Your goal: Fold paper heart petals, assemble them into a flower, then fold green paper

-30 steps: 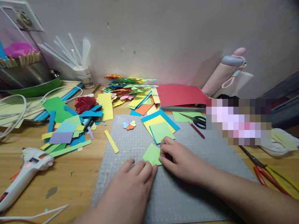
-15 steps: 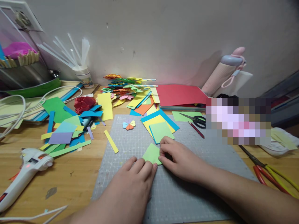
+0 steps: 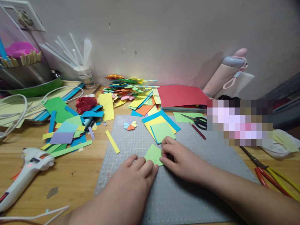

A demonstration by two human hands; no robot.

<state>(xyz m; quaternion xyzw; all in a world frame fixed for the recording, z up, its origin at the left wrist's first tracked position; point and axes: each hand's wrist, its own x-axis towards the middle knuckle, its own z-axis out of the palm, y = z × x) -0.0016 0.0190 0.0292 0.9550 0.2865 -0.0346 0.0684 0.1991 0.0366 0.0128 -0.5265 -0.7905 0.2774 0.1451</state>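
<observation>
A light green piece of paper (image 3: 152, 154), seemingly folded, lies on the grey cutting mat (image 3: 187, 200). Curled fingers of my left hand (image 3: 134, 178) press down its lower left side. With thumb and fingers closed, my right hand (image 3: 179, 157) pinches the paper's right corner. Just beyond are stacked paper squares: a light green one (image 3: 163, 132) on top of yellow and blue (image 3: 161, 115). A small multicoloured paper flower (image 3: 130, 125) rests near the mat's upper left. My fingers hide the paper's lower edge in part.
On the left lie a white glue gun (image 3: 30, 168) and a pile of paper scraps (image 3: 63, 134). Black scissors (image 3: 199, 121) and a dark red pencil (image 3: 197, 130) sit at the mat's upper right. Red-and-yellow-handled pliers or shears (image 3: 269, 172) lie farther right. A red sheet (image 3: 182, 95) is behind.
The view has shifted very slightly. Both hands stay on the green paper in nearly the same pose, with the left fingers shifted a little.
</observation>
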